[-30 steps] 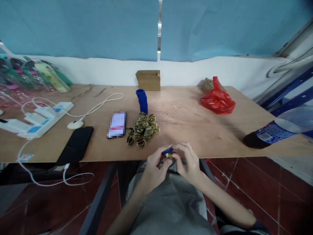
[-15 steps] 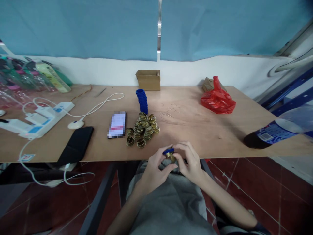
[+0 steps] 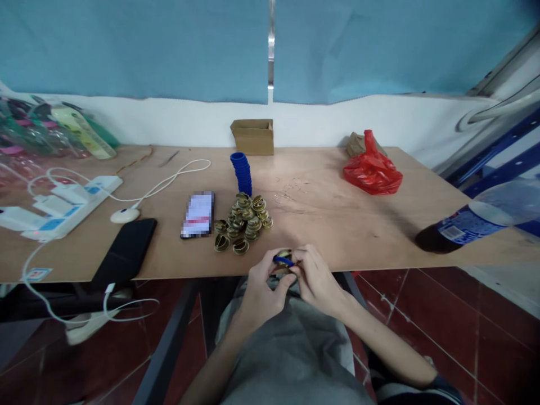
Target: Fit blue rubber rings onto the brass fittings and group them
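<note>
At the table's near edge my left hand (image 3: 261,287) and my right hand (image 3: 317,278) pinch together around one small piece: a brass-coloured ring (image 3: 282,269) with a blue ring (image 3: 283,260) pressed on it. Fingers of both hands are closed on it. Just beyond, on the wooden table (image 3: 371,225), lies a heap of several brass rings (image 3: 244,222), and behind it stands a leaning stack of blue rings (image 3: 242,173).
A phone (image 3: 198,214) and a black phone (image 3: 125,252) lie left of the heap, with power strips (image 3: 63,205) and white cables further left. A cardboard box (image 3: 252,136) sits at the back, a red bag (image 3: 371,171) at right, and a dark bottle (image 3: 468,222) lies at the right edge.
The blue ring has tipped from lying on top of the brass piece to sitting lower between my fingers. Both hands stay at the table edge; the view shifted slightly.
</note>
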`<state>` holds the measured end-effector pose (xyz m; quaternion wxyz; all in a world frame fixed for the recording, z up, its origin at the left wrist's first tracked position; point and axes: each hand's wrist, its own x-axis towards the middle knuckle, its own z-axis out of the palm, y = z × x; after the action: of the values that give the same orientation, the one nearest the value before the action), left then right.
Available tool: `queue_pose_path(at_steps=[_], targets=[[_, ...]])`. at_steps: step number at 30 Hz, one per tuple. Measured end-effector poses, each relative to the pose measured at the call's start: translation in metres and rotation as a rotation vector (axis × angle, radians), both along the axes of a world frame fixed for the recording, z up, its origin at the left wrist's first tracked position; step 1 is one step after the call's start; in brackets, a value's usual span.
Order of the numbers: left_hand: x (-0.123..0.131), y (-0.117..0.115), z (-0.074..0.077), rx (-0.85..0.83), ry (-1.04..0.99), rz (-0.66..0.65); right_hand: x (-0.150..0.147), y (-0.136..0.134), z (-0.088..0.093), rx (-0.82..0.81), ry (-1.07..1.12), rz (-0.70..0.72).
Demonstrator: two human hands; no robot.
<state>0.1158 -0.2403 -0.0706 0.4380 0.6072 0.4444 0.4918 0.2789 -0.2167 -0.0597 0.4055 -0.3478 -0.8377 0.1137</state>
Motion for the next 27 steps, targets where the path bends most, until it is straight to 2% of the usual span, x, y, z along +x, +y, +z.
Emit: queue_pose_path(at_steps=[4,8,11,15,20,23,27], targets=[[-0.006,0.005,-0.004,0.013,-0.015,0.013,0.001,-0.004,0.004,0.033,0.019,-0.015],[-0.016,0.009,0.002,-0.016,-0.011,0.027,0.006,-0.004,0.011,0.012,0.195,-0.045],[-0.018,0.008,0.006,-0.025,-0.019,-0.063,0.008,-0.001,0.014,-0.152,0.255,-0.063],[-0.013,0.004,0.002,-0.084,-0.137,-0.163,0.008,0.004,0.014,-0.369,0.282,0.042],[-0.008,0.005,-0.002,-0.075,-0.123,-0.025,0.003,0.005,0.011,-0.513,0.445,0.059],[-0.006,0.007,0.000,-0.031,-0.097,0.014,0.002,0.004,0.004,-0.491,0.477,0.034],[-0.002,0.008,0.001,-0.058,-0.123,0.101,0.003,0.003,-0.004,-0.478,0.424,0.035]])
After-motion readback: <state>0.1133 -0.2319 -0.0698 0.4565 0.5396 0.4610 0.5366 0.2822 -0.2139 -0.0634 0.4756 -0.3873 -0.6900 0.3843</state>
